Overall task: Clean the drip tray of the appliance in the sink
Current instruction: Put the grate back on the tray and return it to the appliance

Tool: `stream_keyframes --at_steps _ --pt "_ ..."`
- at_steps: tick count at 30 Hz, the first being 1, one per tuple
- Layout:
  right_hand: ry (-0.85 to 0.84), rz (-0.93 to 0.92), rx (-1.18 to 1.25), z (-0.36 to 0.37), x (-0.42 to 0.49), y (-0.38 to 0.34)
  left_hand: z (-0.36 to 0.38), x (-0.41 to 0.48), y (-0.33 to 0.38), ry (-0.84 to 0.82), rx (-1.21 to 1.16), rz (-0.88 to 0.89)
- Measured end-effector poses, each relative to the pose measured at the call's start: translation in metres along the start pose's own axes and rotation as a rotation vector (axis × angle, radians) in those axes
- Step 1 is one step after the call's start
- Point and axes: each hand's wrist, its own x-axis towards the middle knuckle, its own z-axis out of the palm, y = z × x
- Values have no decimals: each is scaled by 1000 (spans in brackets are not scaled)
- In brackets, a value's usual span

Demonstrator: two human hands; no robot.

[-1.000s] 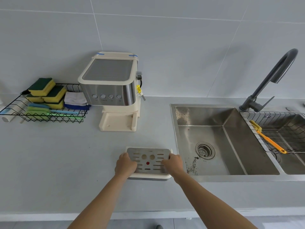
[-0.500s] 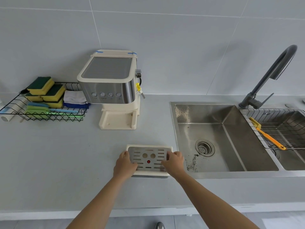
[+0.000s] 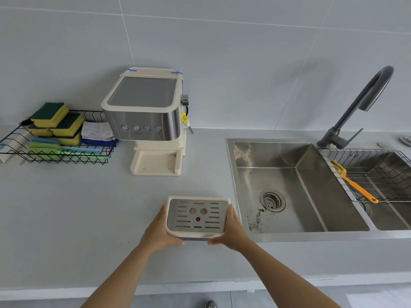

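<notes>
Both hands are clasping the cream plastic drip tray with slotted steel grate [image 3: 197,216] by its sides, left hand [image 3: 158,232] and right hand [image 3: 233,230] each forming a closed grip; it is sitting on the grey counter [image 3: 77,207], beside the stainless steel sink [image 3: 289,185].

no words, brands or numbers can be read. small icons sit under the four buttons on the coffee machine [image 3: 146,121], and a yellow tag [image 3: 184,117] at its right side carries print too small to make out.

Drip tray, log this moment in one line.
drip tray | held over counter | left hand, right hand at sides | sink to right
</notes>
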Motion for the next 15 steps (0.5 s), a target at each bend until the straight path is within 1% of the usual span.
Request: stream_keyframes --at_steps 4,9,15 --pt "20 15 -10 3 0 1 3 -2 1 48 -57 20" --pt "66 28 32 2 2 -1 3 -3 3 59 -100 27" --pt "68 -34 86 -14 4 -13 -5 -3 10 107 -139 46"
